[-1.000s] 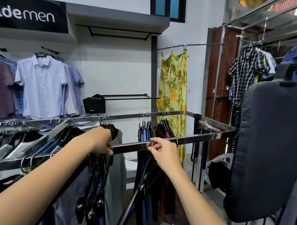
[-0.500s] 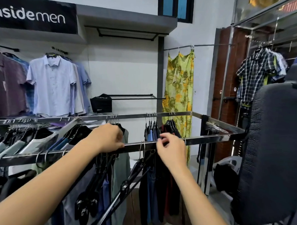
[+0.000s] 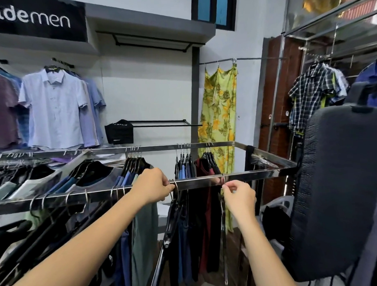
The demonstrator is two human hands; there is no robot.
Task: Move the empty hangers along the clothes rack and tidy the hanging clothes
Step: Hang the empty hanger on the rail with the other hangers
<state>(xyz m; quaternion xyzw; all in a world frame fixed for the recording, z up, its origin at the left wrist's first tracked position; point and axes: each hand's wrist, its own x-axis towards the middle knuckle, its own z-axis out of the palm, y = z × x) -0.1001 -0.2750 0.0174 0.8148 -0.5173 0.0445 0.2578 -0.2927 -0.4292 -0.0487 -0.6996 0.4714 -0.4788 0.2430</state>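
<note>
- Now the hangers (image 3: 174, 209) have split: a sec ago both hands worked close together at mid-rail, now one hook (image 3: 223, 181) sits well to the right of the rest on the front rail (image 3: 248, 176).
- Right hand (image 3: 238, 196) moved right w/ it; thumb and forefinger are pinched together on that hook's wire just under the rail.
- Left hand (image 3: 155, 185) slid right too, fist clamped round a hook (image 3: 174, 184) at the rail, black hangers dangling below.
- Means: empties are being spaced along the rail, prob. early-to-mid job.
- Hanging clothes (image 3: 144, 240) bunched left and below look untidied yet.
- Yellow dress (image 3: 219, 111) behind, untouched.
</note>
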